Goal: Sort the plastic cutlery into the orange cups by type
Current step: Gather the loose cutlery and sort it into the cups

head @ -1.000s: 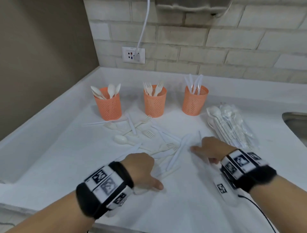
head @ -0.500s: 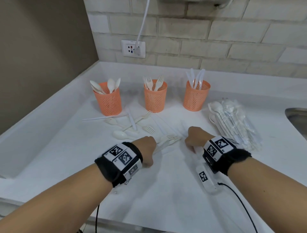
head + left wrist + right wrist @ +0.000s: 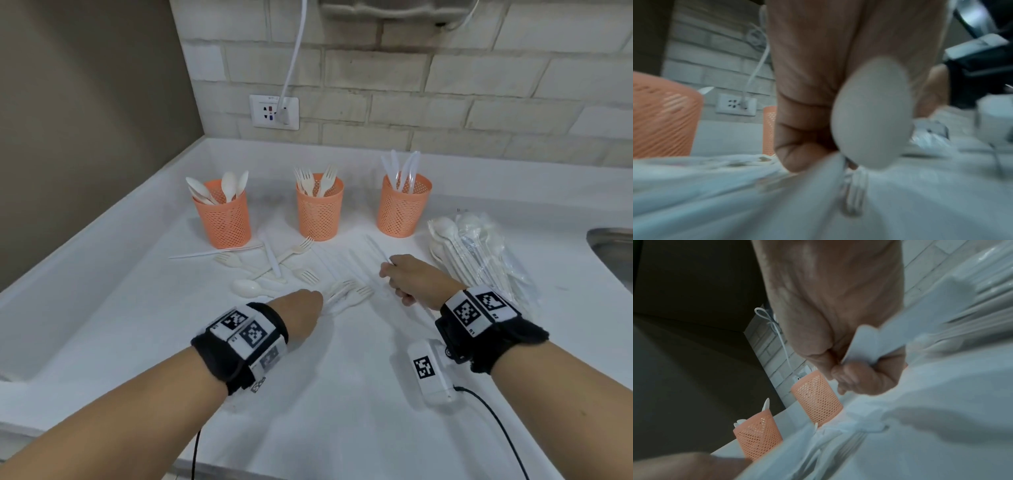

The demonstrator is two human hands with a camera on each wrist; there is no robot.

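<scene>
Three orange mesh cups stand in a row at the back: the spoon cup [image 3: 222, 219], the fork cup [image 3: 319, 209] and the knife cup [image 3: 402, 205]. Loose white forks [image 3: 349, 291], a spoon [image 3: 248, 287] and knives lie scattered in front of them. My left hand [image 3: 301, 301] is low over the pile, fingers curled round a white spoon [image 3: 871, 113] whose bowl juts back toward the wrist. My right hand [image 3: 407, 277] grips a clear knife [image 3: 375, 246] by its handle [image 3: 869, 345], blade toward the knife cup.
A clear bag of wrapped cutlery [image 3: 479, 253] lies right of my right hand. A steel sink rim [image 3: 613, 253] sits at the far right. A wall socket [image 3: 274, 111] with a white cable is behind the cups. The counter has a raised left edge [image 3: 102, 240].
Both hands have moved away from the near edge toward the cups. The right hand, flat on the counter a second ago, now holds a knife lifted off it.
</scene>
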